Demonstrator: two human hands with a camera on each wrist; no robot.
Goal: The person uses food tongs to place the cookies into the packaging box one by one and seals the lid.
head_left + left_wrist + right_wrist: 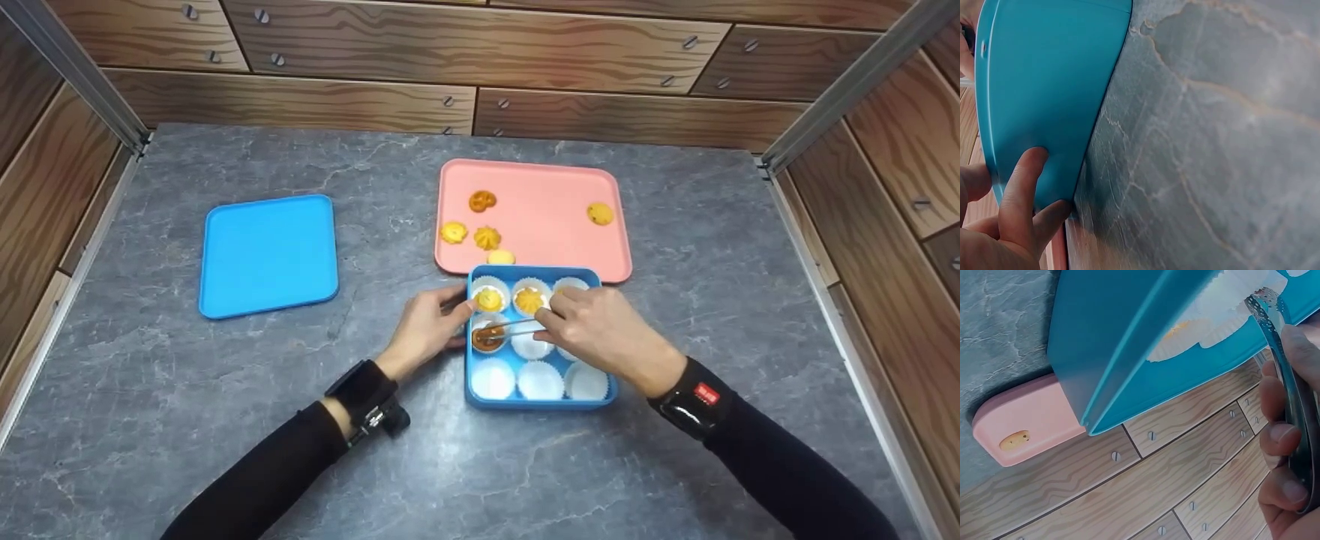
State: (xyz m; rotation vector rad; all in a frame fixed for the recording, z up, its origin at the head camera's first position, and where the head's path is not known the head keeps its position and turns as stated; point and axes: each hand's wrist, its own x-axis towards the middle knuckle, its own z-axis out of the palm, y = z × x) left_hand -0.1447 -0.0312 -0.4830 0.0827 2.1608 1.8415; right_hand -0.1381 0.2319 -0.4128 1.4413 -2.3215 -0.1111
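Note:
My right hand (600,326) holds metal tongs (1283,363); their tips reach a brown pretzel-shaped cookie (487,339) in a paper cup in the left column, middle row, of a blue box (540,403). From this view I cannot tell whether the tips still pinch it. My left hand (427,322) rests against the box's left side, its fingertips (1036,154) pressing the outer wall. In the back row sit a yellow cookie (489,300) and a star-shaped cookie (529,301). The right hand partly hides the right column. White paper cups (493,379) line the front row.
Behind the box lies a pink tray (547,199) with a pretzel-shaped cookie (482,200), several yellow cookies (454,232) and, at its right, a round speckled cookie (599,214). A flat blue lid (270,255) lies on the table at the left. Wood-patterned walls surround the table.

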